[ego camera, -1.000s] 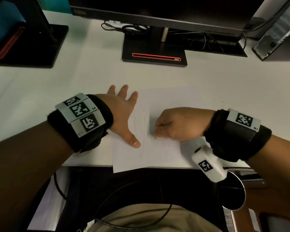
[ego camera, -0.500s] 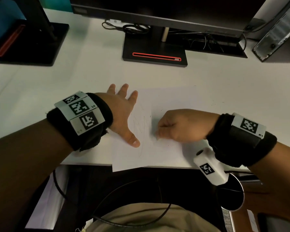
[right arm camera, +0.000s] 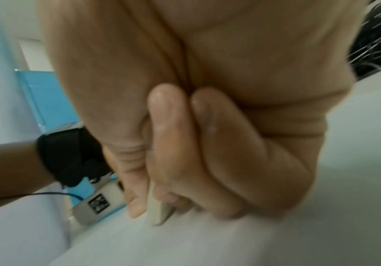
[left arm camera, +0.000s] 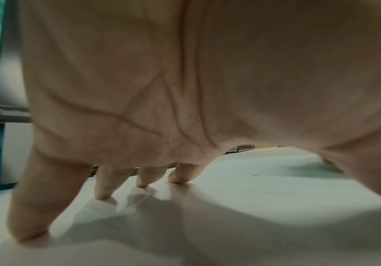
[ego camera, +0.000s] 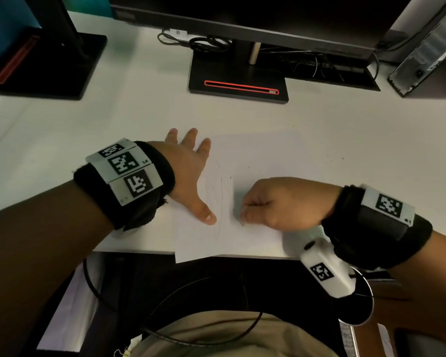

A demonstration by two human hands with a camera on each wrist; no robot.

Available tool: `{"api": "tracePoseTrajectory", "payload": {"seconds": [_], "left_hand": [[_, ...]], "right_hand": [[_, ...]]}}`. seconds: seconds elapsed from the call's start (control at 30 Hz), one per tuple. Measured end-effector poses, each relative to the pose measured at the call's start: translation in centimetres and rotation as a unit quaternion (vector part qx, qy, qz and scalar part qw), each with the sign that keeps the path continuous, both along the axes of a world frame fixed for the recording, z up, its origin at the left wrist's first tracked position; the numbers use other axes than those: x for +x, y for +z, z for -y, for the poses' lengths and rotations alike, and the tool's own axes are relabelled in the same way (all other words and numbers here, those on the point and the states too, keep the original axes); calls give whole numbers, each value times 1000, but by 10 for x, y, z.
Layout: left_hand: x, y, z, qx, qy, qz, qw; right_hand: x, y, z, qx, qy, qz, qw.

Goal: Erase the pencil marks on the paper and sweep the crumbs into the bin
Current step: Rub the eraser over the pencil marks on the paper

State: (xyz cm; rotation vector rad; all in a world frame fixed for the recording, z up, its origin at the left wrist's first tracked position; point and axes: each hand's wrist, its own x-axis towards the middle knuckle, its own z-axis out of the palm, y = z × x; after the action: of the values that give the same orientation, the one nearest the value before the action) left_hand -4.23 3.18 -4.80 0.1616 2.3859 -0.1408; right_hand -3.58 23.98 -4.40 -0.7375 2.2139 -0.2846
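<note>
A white sheet of paper lies at the desk's near edge, its lower corner hanging over. Faint pencil marks run down its left part. My left hand lies flat with fingers spread on the paper's left edge, its fingertips pressing the surface. My right hand pinches a small pale eraser between thumb and fingers, its tip touching the paper just right of the marks. A few dark crumbs are scattered on the desk beyond the paper's right edge.
A black monitor stand with a red slot stands at the back centre, tangled cables behind it. A second stand is at the back left. A round bin sits below the desk edge at the right. A computer case stands at the back right.
My right hand has slid slightly right and toward me with the eraser. The left hand has stayed in place on the paper.
</note>
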Motion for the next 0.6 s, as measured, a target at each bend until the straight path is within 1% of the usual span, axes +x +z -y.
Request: {"api": "tracePoseTrajectory", "payload": {"seconds": [0.07, 0.2, 0.3, 0.43, 0.53, 0.6], "left_hand": [[0, 0, -1, -1, 1, 1, 1000], [0, -1, -1, -2, 0, 0, 1000], [0, -1, -1, 0, 0, 0, 1000], [-1, -2, 0, 3, 0, 1, 1000], [0, -2, 1, 3, 1, 0, 1000], [-1, -3, 0, 5, 0, -1, 1000]], "right_hand": [[3, -2, 2, 7, 15, 2, 1000], [-2, 0, 1, -2, -6, -4, 1000], [2, -1, 6, 6, 17, 4, 1000], [-10, 2, 3, 0, -19, -13, 1000], [-3, -1, 8, 13, 14, 0, 1000], [-4, -2, 8, 7, 7, 10, 1000]]}}
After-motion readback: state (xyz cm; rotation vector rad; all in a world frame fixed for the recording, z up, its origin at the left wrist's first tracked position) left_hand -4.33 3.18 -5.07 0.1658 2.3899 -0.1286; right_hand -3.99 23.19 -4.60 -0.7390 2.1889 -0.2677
